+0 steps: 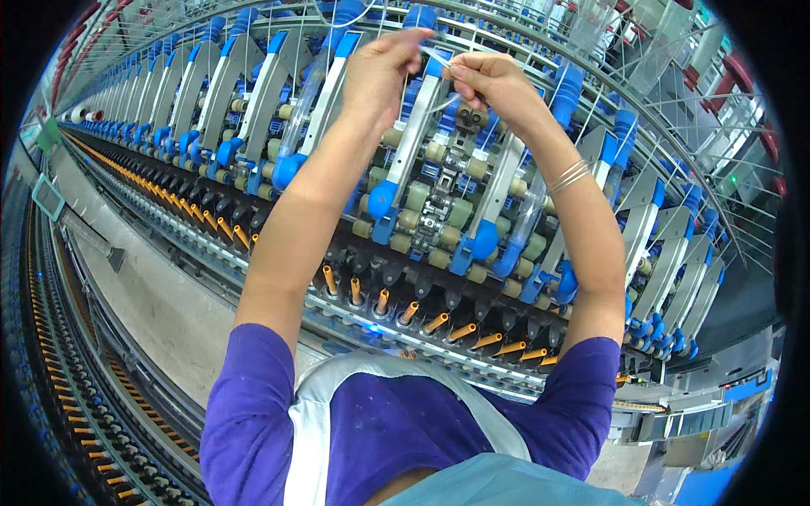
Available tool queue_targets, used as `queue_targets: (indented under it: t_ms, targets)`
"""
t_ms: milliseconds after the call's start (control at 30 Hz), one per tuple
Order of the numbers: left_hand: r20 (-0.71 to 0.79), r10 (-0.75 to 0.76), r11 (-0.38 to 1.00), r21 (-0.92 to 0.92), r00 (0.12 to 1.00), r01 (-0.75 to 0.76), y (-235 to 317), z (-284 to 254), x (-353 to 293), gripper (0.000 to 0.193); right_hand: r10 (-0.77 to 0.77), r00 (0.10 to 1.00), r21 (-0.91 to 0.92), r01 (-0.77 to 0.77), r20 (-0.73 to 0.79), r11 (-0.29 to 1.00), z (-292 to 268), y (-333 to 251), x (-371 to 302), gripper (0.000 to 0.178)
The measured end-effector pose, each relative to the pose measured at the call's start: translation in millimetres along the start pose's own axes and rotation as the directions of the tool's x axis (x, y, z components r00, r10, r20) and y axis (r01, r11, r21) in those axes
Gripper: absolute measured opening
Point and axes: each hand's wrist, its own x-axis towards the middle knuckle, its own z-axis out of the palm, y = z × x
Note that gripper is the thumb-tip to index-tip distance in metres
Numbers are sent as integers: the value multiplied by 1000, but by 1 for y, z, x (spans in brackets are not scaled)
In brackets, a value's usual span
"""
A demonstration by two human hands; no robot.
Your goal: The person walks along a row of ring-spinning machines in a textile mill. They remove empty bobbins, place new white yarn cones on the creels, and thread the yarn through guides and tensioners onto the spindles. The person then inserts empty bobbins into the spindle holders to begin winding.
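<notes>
While the right hand pinches a white strand, grip closed, left hand half-curled, hold unclear

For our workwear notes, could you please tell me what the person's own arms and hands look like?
Both sleeves are short and purple. The left hand and right hand are gloveless, and thin silvery bangles circle the right forearm.

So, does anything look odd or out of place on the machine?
Possibly: below the left hand and right hand, a roller assembly shows bare metal between two grey arms, more exposed than its neighbours. I can't tell whether that is normal. No spill stands out.
</notes>
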Motion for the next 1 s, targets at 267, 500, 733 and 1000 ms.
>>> queue_targets:
  t_ms: [267, 500, 733, 1000]
  targets:
    - [-91, -269, 962, -73, 959, 263, 8, -4, -47, 35, 12, 1000, 55, -13, 26, 998, -8, -1, -4, 23]
    - [8, -15, 997, 69, 1000, 14, -9, 5, -42, 14, -26, 977, 127, -1, 209, 992, -2, 2, -5, 25]
    - [241, 553, 285, 845, 797, -453, -11, 15, -34, 30, -151, 978, -196, 179, 147, 964, -1, 14, -3, 19]
    - [3, -233, 951, 210, 973, 227, 28, -51, -123, 26, -168, 925, -935, 315, 341, -162, -23, 42, 15, 22]
